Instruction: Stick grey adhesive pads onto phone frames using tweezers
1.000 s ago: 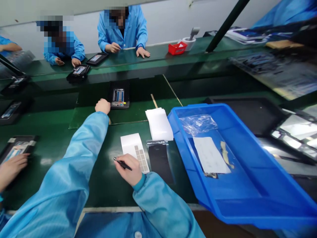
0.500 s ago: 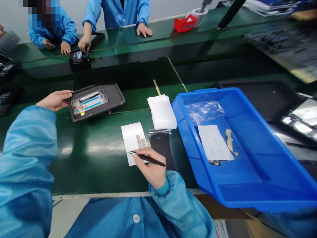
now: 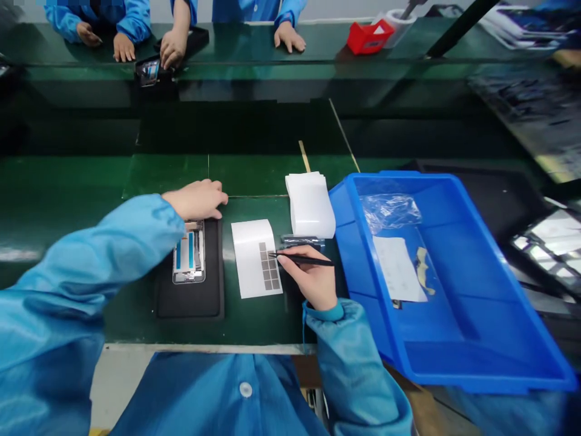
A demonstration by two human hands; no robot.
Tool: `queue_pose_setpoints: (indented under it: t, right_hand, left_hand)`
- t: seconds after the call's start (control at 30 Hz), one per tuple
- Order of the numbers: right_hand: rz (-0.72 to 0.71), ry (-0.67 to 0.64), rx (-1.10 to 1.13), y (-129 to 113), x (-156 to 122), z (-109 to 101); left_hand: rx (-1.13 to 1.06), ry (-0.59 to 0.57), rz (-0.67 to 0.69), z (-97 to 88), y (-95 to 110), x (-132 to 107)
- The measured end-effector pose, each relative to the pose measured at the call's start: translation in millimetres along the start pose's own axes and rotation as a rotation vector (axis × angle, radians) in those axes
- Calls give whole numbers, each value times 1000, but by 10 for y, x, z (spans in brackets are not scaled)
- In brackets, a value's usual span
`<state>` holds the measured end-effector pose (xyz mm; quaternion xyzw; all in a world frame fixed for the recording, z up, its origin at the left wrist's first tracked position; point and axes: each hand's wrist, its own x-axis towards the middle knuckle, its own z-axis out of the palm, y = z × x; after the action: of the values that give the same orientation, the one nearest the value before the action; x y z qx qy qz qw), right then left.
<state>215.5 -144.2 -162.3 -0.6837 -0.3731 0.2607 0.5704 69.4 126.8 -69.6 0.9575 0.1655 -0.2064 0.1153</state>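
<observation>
My left hand (image 3: pixel 195 200) lies flat and open across the top end of a black tray (image 3: pixel 190 300), touching it. The tray holds a phone frame (image 3: pixel 188 254) with blue strips inside. My right hand (image 3: pixel 308 277) pinches black tweezers (image 3: pixel 304 260), their tips at the edge of small grey pads (image 3: pixel 267 266) on a white backing sheet (image 3: pixel 247 257). A stack of white sheets (image 3: pixel 311 206) lies just above the hand. Under my right hand, a dark sheet in clear film (image 3: pixel 302 240) is mostly hidden.
A blue plastic bin (image 3: pixel 445 284) stands to the right, holding a clear bag and white paper. Beyond a dark glossy divider, co-workers' hands (image 3: pixel 172 51) work at a far bench beside a red box (image 3: pixel 370 36).
The black tray with the phone frame has moved from my left to beside the white sheet, turned lengthwise. My right hand has moved the tweezers up to the grey pads.
</observation>
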Motion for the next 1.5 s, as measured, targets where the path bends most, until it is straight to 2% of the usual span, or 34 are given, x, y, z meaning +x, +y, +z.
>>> queue_pose_setpoints:
  t: [0.03,0.07,0.17,0.27,0.37,0.87,1.5]
  right_hand:
    - [-18,-6,-18,17,49,13]
    - [-34,-11,-42,34,97,25]
    - [-75,-34,-124,92,218,58]
    - [-87,-64,-143,159,270,80]
    - [-73,-99,-135,210,263,88]
    - [-57,-157,-153,217,234,79]
    - [-55,-120,-173,226,232,90]
  left_hand:
    - [55,132,-7,95,167,21]
    - [51,193,37,202,328,37]
    - [-2,226,211,542,707,66]
    - [36,228,235,811,843,72]
    - [33,250,244,934,807,54]
    - [18,265,253,927,780,19]
    - [15,267,249,953,770,26]
